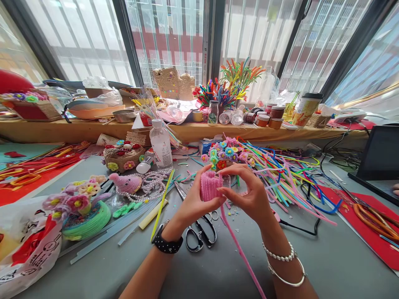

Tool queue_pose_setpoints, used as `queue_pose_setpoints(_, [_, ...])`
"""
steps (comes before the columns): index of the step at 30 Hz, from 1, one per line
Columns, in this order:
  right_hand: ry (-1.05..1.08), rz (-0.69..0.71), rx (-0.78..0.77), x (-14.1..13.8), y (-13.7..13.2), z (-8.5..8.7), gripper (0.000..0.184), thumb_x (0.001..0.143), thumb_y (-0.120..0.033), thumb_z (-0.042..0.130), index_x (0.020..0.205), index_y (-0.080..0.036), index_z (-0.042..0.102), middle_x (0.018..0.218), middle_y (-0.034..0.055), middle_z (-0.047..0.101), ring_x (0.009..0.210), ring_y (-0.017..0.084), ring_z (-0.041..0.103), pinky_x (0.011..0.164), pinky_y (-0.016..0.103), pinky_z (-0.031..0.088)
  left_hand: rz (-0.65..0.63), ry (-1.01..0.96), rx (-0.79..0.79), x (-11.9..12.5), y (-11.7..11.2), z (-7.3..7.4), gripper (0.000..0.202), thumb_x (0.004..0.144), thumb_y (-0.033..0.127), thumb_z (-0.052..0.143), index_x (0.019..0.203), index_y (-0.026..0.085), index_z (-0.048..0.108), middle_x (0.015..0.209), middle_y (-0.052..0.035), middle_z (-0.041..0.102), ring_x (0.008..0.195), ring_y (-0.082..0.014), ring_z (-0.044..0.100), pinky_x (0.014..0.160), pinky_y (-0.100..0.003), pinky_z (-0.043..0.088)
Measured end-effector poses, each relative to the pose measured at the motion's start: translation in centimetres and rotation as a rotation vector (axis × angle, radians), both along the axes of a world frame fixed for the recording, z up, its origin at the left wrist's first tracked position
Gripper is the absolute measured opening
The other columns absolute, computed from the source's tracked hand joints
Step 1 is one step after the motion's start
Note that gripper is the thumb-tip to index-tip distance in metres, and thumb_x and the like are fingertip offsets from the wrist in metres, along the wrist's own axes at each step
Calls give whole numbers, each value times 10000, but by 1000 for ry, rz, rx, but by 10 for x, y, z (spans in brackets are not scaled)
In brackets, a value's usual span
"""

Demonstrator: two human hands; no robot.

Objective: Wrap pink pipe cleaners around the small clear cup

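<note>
Between both hands, above the grey table, is a pink coil of wound pipe cleaner [209, 187]. My left hand [191, 203] is closed around its left side, thumb underneath. My right hand [247, 191] pinches at its right edge with thumb and forefinger. A loose pink pipe cleaner tail [238, 245] hangs from the coil down toward the front of the table. Scissors [202, 232] lie just below my left hand. To the left sits a pink pipe cleaner figure with a pointed nose [127, 182], beside pearl bead strings [154, 185].
Loose coloured pipe cleaners [280, 174] pile up right of centre. A plastic bottle [160, 143] stands behind the scissors. Glue sticks [106, 232] and a green pot of pipe cleaner flowers [87, 220] are at left. A black cable [301, 228] and a laptop [378, 160] are at right.
</note>
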State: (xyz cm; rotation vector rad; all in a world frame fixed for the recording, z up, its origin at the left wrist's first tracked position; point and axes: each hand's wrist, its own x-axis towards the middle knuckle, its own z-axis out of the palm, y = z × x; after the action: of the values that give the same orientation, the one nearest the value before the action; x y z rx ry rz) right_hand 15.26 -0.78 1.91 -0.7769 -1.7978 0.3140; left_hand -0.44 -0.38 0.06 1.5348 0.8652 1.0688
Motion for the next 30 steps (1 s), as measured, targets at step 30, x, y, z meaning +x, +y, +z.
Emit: queue_pose_setpoints(30, [-67, 48, -89, 5, 5, -3, 83, 775, -306, 653, 760, -226, 667, 1132, 60, 599, 1155, 238, 465, 998, 462, 351, -35, 68, 43, 1, 0, -1, 738, 712, 291, 643, 1301, 226, 203, 1035, -34, 510, 774, -130, 547, 668, -254, 474])
